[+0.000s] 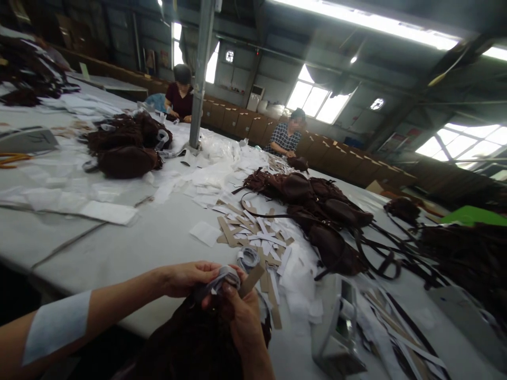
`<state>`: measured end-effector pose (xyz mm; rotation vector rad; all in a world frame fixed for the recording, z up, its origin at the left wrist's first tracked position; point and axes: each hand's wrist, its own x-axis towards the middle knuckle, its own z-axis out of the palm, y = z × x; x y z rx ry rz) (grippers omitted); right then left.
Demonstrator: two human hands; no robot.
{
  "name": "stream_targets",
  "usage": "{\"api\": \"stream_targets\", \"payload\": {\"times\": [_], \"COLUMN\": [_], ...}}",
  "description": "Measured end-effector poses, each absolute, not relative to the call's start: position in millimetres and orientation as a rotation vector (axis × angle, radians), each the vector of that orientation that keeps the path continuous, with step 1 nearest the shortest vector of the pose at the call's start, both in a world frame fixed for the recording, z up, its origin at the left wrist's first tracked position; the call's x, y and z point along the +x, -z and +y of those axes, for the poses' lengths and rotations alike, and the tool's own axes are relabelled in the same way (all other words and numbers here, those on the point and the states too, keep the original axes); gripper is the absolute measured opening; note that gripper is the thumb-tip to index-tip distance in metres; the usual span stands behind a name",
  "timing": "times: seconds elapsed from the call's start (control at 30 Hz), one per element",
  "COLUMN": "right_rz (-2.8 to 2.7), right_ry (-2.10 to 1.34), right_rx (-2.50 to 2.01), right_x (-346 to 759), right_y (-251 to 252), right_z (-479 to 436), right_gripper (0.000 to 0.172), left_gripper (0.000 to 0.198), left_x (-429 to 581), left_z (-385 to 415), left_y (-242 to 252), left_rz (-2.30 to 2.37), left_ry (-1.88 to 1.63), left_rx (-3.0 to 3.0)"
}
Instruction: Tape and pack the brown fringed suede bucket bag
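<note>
My left hand is closed, its thumb and fingers pinching a greyish-white wrapping strip wound into a loop. My right hand is closed round the other side of the same strip, thumb on top. A flat tan card strip sticks out past the right fingers; whether it is gripped or only behind them I cannot tell. Below both hands hangs a dark brown bag, its lower part cut off by the frame. A coil of grey strip lies on the table just beyond my hands.
Loose white and tan strips litter the white table. Brown bags with straps lie to the right, more bags at left. A grey tape dispenser stands near my right. A post rises mid-table; two people work beyond.
</note>
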<state>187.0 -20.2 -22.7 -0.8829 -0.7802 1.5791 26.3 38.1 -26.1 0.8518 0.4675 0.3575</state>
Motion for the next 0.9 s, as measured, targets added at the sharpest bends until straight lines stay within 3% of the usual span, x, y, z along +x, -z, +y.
{"api": "stream_targets", "payload": {"times": [0.1, 0.17, 0.3, 0.5, 0.7, 0.9], "right_rz": [-0.927, -1.109, -1.341, -1.368, -1.476, -1.466], "right_ry": [-1.451, -1.178, -0.638, -0.559, -0.386, -0.587], "right_rx": [-1.036, -1.202, -1.374, -1.428, -1.449, -1.497], "right_x": [189, 192, 192, 186, 181, 183], "right_y": [28, 39, 60, 61, 72, 65], "right_z": [-22, -25, -30, -31, -29, -36], "right_gripper": [0.027, 0.027, 0.038, 0.060, 0.045, 0.037], "left_gripper": [0.044, 0.038, 0.036, 0.029, 0.025, 0.039], "left_x": [30, 35, 46, 47, 48, 44], "left_z": [34, 30, 26, 32, 28, 28], "left_y": [29, 33, 41, 34, 37, 56], "left_rz": [0.465, 0.478, 0.543, 0.485, 0.494, 0.655], "left_ry": [-0.407, -0.482, -0.634, -0.664, -0.658, -0.745], "left_rx": [0.820, 0.825, 0.816, 0.696, 0.741, 0.771]}}
